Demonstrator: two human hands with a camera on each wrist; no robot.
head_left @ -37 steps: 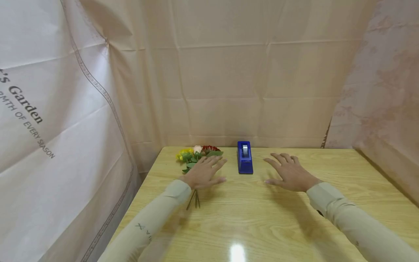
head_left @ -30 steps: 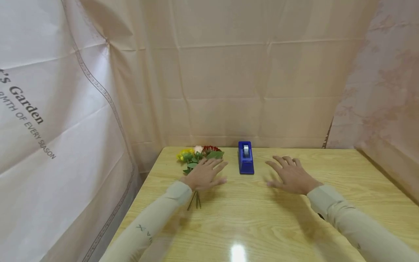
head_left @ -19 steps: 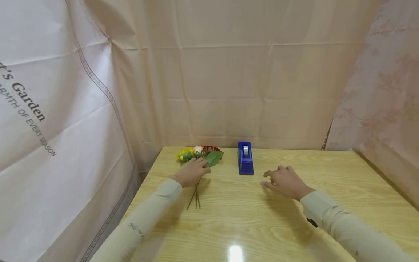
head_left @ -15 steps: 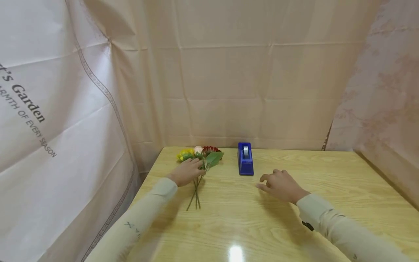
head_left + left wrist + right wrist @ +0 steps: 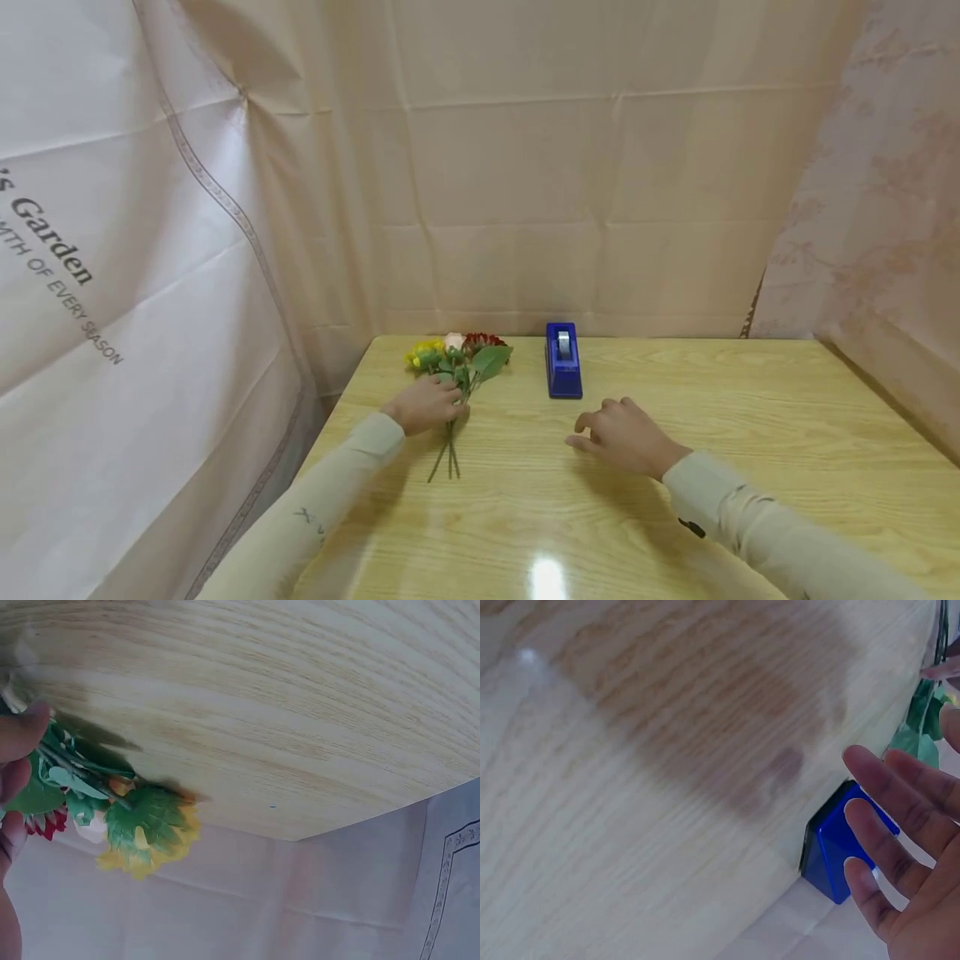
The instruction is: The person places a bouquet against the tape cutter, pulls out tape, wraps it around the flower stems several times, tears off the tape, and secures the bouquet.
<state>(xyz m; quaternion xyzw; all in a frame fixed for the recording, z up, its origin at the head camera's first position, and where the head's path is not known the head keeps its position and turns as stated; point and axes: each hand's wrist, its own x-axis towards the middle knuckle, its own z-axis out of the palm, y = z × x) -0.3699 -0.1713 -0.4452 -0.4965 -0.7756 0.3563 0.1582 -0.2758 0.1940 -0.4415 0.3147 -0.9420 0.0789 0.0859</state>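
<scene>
Three artificial flowers, a yellow one (image 5: 425, 353), a pale pink one (image 5: 453, 342) and a red one (image 5: 483, 340), lie on the table with their thin stems (image 5: 452, 458) crossed toward me. My left hand (image 5: 427, 404) is at the stems just below the leaves, its fingers curled round them. In the left wrist view, the thumb (image 5: 22, 735) overlaps the stems, and the yellow flower (image 5: 150, 829) points away. My right hand (image 5: 626, 435) hovers over the table with loosely bent fingers, holding nothing. Behind it stands a blue tape dispenser (image 5: 563, 362) with a tape roll.
The wooden table (image 5: 517, 517) ends at a beige cloth (image 5: 510, 208) hanging behind it. A white printed cloth (image 5: 150, 250) hangs at the left, and a patterned one (image 5: 892, 233) at the right.
My left hand has drawn back from above the leaves to the stems and curled its fingers. My right hand has moved left and toward me, fingers bending. Flowers and dispenser stay put.
</scene>
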